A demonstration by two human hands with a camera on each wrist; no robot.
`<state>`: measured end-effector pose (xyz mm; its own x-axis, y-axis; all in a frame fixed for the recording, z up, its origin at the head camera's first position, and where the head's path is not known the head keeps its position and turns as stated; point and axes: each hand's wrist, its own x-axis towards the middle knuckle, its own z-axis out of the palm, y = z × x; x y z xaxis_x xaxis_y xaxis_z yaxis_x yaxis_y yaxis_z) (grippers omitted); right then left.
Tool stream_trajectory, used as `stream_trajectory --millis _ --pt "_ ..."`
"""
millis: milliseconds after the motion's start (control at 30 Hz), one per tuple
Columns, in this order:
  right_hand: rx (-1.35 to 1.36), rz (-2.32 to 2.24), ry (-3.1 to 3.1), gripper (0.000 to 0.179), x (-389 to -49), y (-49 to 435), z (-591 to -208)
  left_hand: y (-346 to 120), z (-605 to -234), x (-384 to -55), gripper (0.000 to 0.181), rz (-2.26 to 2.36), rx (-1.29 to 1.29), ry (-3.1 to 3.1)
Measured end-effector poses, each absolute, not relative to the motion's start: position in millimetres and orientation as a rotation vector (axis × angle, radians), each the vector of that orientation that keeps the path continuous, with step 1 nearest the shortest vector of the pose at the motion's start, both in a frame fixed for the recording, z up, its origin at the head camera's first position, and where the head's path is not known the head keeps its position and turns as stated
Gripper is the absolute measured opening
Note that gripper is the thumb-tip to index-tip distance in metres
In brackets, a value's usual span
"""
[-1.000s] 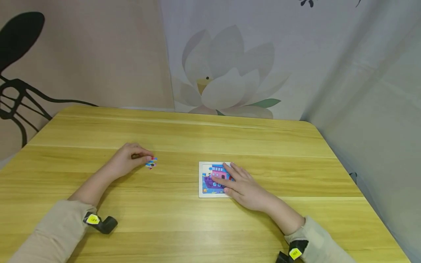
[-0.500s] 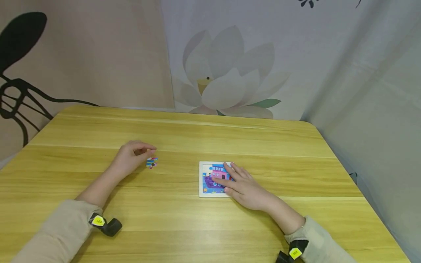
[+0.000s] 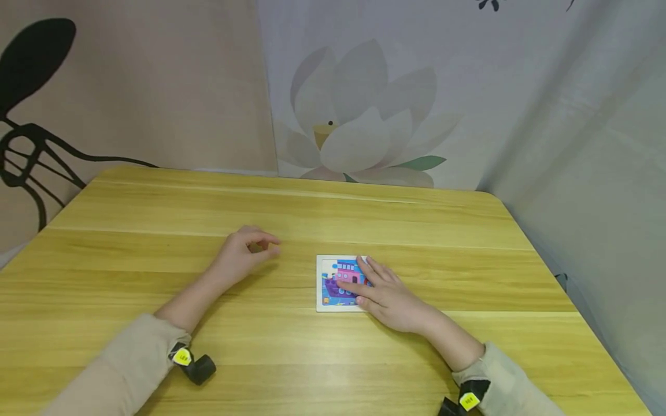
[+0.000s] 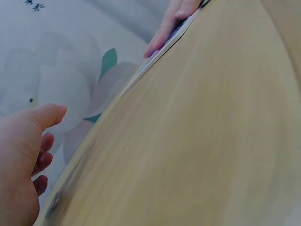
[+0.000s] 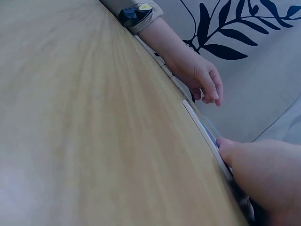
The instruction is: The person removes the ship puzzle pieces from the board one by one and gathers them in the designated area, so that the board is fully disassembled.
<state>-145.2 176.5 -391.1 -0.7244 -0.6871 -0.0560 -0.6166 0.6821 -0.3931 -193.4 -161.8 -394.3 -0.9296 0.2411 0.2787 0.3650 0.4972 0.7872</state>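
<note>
A small jigsaw puzzle (image 3: 333, 290) in a white frame (image 3: 319, 289) lies flat on a wooden table (image 3: 442, 231). Its picture is mostly purple, pink and blue, with a pale patch in the upper left part. It appears to show a boat, though fingers cover some of it. The person's right hand (image 3: 387, 297) rests on the right side of the puzzle, open, its fingers straight and spread over the picture and the frame. Left of the puzzle and apart from it, the left hand (image 3: 239, 258) hangs above the table, relaxed and open, its fingers loosely bent and a gap between thumb and forefinger.

Nearer the person than the puzzle, each forearm comes out of a beige sleeve: the left sleeve (image 3: 119, 364) lies to the puzzle's lower left, the right sleeve (image 3: 512, 378) to its lower right. A black camera with a yellow label is strapped at each cuff. Beyond the puzzle, past the table's far edge, hangs a pale cloth printed with a large white flower (image 3: 359, 127). Far to the puzzle's left is a black leaf design (image 3: 36, 58); to its right, a pale curtain (image 3: 588, 156) falls in soft folds.
</note>
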Motion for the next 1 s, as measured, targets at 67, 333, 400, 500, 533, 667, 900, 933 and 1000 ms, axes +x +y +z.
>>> stream_trajectory --millis 67,333,400,500,533,667,900,933,1000 --pt "-1.056 -0.522 2.695 0.042 -145 176 -391 -154 -394 -193 0.02 -1.434 -0.55 -2.597" --pt "-1.051 -0.515 2.701 0.042 -144 176 -391 -125 -397 -194 0.019 -1.47 -0.644 -2.615" --pt "-1.051 -0.516 2.702 0.042 -144 176 -391 -120 -398 -195 0.02 -1.453 -0.665 -2.629" --pt "-1.051 -0.516 2.701 0.042 -144 176 -391 -112 -398 -196 0.02 -1.436 -0.702 -2.637" --pt "-1.051 -0.516 2.701 0.042 -144 176 -392 -110 -399 -197 0.02 -1.441 -0.713 -2.637" --pt "-1.06 -0.51 2.701 0.042 -145 176 -392 -100 -400 -199 0.02 -1.423 -0.758 -2.638" --pt "-1.058 -0.513 2.697 0.042 -144 175 -389 -86 -401 -202 0.019 -1.415 -0.814 -2.677" --pt "-1.059 -0.515 2.696 0.042 -144 175 -389 -84 -401 -203 0.018 -1.41 -0.814 -2.685" --pt "-1.062 -0.517 2.695 0.042 -145 175 -389 -81 -402 -203 0.017 -1.392 -0.822 -2.694"
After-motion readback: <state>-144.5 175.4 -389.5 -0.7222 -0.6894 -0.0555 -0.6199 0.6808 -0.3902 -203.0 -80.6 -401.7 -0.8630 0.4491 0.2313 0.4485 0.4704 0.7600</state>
